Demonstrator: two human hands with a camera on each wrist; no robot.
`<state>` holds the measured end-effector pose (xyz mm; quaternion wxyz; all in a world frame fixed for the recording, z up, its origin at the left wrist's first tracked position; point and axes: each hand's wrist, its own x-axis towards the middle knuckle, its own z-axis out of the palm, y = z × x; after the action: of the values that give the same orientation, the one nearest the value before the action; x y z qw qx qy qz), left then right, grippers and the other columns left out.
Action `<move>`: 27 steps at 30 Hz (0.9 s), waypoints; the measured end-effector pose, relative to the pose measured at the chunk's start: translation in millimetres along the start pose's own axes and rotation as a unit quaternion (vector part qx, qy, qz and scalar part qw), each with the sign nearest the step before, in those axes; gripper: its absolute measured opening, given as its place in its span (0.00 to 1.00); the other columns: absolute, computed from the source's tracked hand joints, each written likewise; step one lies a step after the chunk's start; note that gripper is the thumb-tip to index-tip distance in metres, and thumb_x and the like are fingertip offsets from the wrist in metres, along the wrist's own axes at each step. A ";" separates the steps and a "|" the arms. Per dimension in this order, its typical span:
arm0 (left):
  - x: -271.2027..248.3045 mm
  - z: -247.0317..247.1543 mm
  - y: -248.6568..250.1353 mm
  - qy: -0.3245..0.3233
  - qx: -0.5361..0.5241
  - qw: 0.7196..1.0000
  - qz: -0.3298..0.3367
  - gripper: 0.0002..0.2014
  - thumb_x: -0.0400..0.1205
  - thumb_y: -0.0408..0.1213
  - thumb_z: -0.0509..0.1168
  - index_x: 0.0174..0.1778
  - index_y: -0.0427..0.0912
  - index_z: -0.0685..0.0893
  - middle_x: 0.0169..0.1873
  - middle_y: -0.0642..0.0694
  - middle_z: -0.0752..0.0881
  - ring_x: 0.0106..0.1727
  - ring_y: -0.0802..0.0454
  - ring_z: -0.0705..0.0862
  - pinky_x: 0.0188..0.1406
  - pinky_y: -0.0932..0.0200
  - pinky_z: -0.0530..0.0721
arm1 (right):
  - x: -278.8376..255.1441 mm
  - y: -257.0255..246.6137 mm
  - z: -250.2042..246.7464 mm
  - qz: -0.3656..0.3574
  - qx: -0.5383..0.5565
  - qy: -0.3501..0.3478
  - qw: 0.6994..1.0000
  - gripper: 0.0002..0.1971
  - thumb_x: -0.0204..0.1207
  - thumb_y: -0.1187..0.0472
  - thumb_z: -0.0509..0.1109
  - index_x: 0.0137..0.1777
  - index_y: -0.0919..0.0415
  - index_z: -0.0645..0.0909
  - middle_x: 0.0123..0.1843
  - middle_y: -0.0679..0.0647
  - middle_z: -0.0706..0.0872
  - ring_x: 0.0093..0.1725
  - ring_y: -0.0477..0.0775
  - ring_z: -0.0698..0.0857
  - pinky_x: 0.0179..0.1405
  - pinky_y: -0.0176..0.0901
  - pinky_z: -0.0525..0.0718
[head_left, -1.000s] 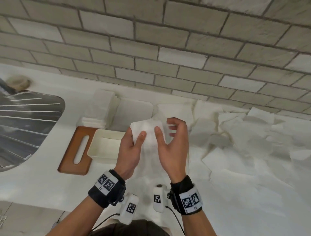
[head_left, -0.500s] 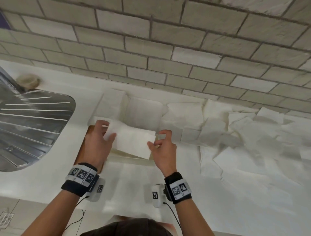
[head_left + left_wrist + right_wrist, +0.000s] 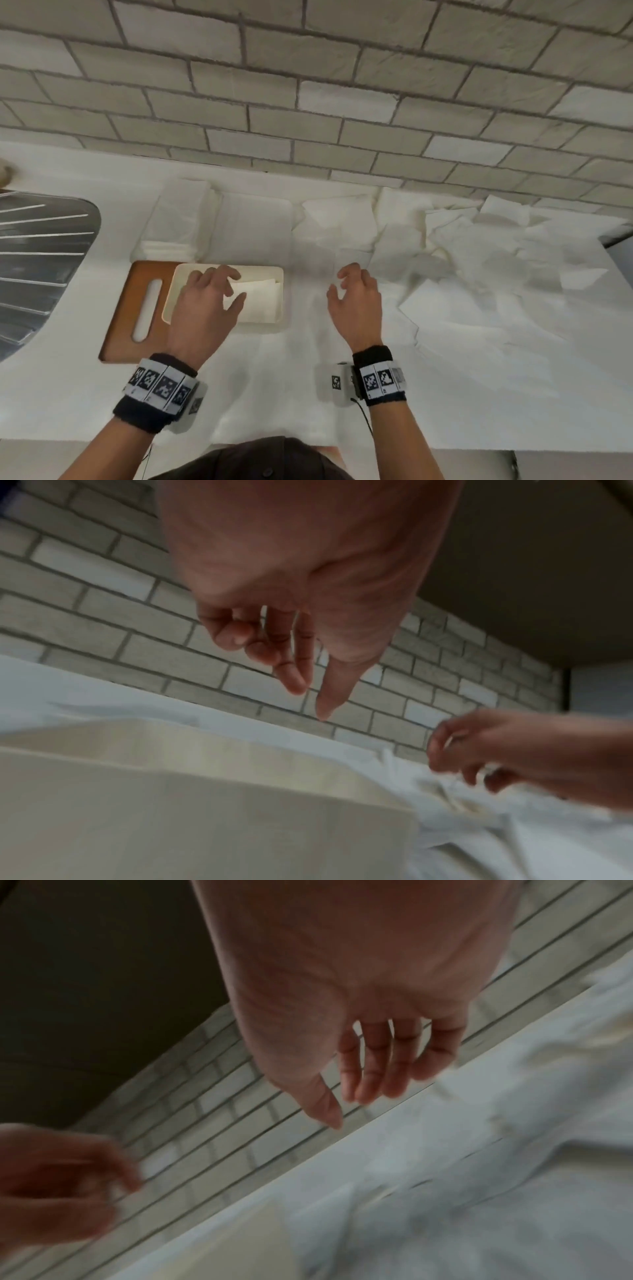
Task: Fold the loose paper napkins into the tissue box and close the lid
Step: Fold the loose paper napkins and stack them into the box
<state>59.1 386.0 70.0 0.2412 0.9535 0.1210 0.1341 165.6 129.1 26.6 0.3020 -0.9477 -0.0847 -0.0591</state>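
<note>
The cream tissue box (image 3: 278, 301) stands open on the white counter, and a folded napkin (image 3: 260, 296) lies inside it. My left hand (image 3: 209, 294) hovers over the box's left half with loosely spread fingers and holds nothing; the left wrist view shows the same hand (image 3: 301, 653) above the box wall (image 3: 205, 804). Just right of the box my right hand (image 3: 356, 294) hangs empty, its fingers relaxed, also in the right wrist view (image 3: 369, 1069). The wooden lid (image 3: 137, 308) with its slot lies flat left of the box. Loose napkins (image 3: 479, 260) cover the counter to the right.
A stack of folded napkins (image 3: 178, 219) and a flat white sheet (image 3: 253, 229) lie behind the box near the brick wall (image 3: 308, 85). A metal sink drainer (image 3: 37, 260) is at the far left. The counter's front edge (image 3: 479, 448) runs close to my body.
Both hands carried the folded napkin to the box and let it go inside. My right hand has moved off to the right, and my left hand stays over the box.
</note>
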 end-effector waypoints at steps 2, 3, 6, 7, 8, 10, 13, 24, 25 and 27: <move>-5.5 12.1 29.2 -0.040 -0.063 0.997 0.017 0.11 0.81 0.40 0.78 0.55 0.53 0.85 0.37 0.61 0.82 0.43 0.56 0.78 0.39 0.52 0.80 | 9.8 59.3 -27.6 0.061 -0.028 0.000 0.998 0.17 0.77 0.63 0.76 0.65 0.56 0.78 0.59 0.57 0.84 0.60 0.67 0.84 0.57 0.65 0.87; -8.4 19.8 42.6 -0.062 -0.087 0.994 0.029 0.09 0.82 0.41 0.76 0.54 0.55 0.84 0.37 0.62 0.82 0.42 0.58 0.79 0.38 0.55 0.80 | 15.0 86.4 -41.4 0.100 -0.042 0.009 0.994 0.21 0.76 0.64 0.76 0.67 0.57 0.77 0.63 0.59 0.83 0.63 0.70 0.83 0.59 0.66 0.86; -12.8 52.0 84.3 -0.149 -0.123 0.980 0.049 0.06 0.84 0.43 0.74 0.49 0.57 0.82 0.35 0.63 0.83 0.38 0.59 0.82 0.39 0.58 0.82 | 28.9 154.9 -74.0 0.187 -0.086 0.025 0.978 0.33 0.75 0.56 0.81 0.77 0.58 0.74 0.74 0.64 0.81 0.71 0.74 0.80 0.65 0.69 0.83; -12.1 66.9 96.4 -0.180 -0.124 0.975 0.044 0.05 0.85 0.44 0.73 0.48 0.57 0.82 0.36 0.62 0.84 0.37 0.60 0.83 0.40 0.57 0.84 | 33.0 170.6 -79.9 0.196 -0.103 -0.002 0.975 0.36 0.75 0.49 0.82 0.79 0.58 0.73 0.75 0.63 0.82 0.73 0.73 0.80 0.68 0.68 0.81; -10.6 83.8 107.9 -0.209 -0.120 0.970 0.034 0.04 0.86 0.46 0.72 0.47 0.56 0.83 0.38 0.61 0.86 0.37 0.60 0.84 0.42 0.56 0.86 | 36.9 183.1 -83.8 0.194 -0.125 -0.042 0.972 0.37 0.75 0.43 0.82 0.79 0.56 0.74 0.74 0.61 0.84 0.74 0.71 0.80 0.70 0.66 0.80; -5.2 122.2 129.0 -0.246 -0.097 0.964 0.010 0.07 0.87 0.51 0.70 0.49 0.53 0.85 0.42 0.59 0.88 0.40 0.60 0.85 0.49 0.51 0.89 | 41.5 199.0 -87.2 0.173 -0.158 -0.115 0.965 0.32 0.77 0.38 0.80 0.74 0.55 0.78 0.67 0.57 0.89 0.70 0.67 0.81 0.68 0.62 0.79; 9.1 180.9 156.4 -0.290 -0.076 0.953 -0.049 0.18 0.88 0.58 0.66 0.59 0.47 0.85 0.54 0.50 0.89 0.57 0.49 0.86 0.60 0.49 0.85 | 40.8 205.1 -93.5 0.146 -0.080 -0.145 0.975 0.16 0.83 0.45 0.78 0.55 0.54 0.80 0.47 0.50 0.88 0.56 0.64 0.85 0.51 0.50 0.80; 38.9 262.7 218.3 -0.247 -0.164 0.941 -0.164 0.20 0.87 0.47 0.72 0.67 0.35 0.84 0.60 0.42 0.87 0.61 0.40 0.84 0.59 0.56 0.79 | 2.1 186.6 -150.2 0.185 0.316 -0.120 0.923 0.27 0.83 0.68 0.77 0.73 0.42 0.74 0.61 0.55 0.92 0.58 0.65 0.92 0.49 0.55 0.93; 37.0 258.9 216.7 -0.238 -0.211 0.931 -0.179 0.16 0.86 0.44 0.73 0.62 0.37 0.85 0.53 0.46 0.89 0.56 0.43 0.87 0.55 0.56 0.81 | 2.4 182.3 -156.5 0.170 0.334 -0.136 0.917 0.34 0.83 0.71 0.76 0.80 0.38 0.70 0.64 0.54 0.92 0.58 0.64 0.93 0.52 0.58 0.94; 28.1 246.4 204.0 -0.226 -0.287 0.905 -0.217 0.11 0.84 0.41 0.75 0.59 0.43 0.87 0.51 0.49 0.92 0.50 0.47 0.92 0.54 0.51 0.90 | 5.6 171.6 -163.7 0.143 0.329 -0.165 0.919 0.33 0.84 0.72 0.73 0.81 0.38 0.76 0.65 0.51 0.92 0.61 0.64 0.93 0.57 0.64 0.94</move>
<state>196.6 114.6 -32.8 0.5486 0.7978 0.2238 -0.1118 194.8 -103.4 63.7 0.5839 -0.7931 -0.0110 0.1730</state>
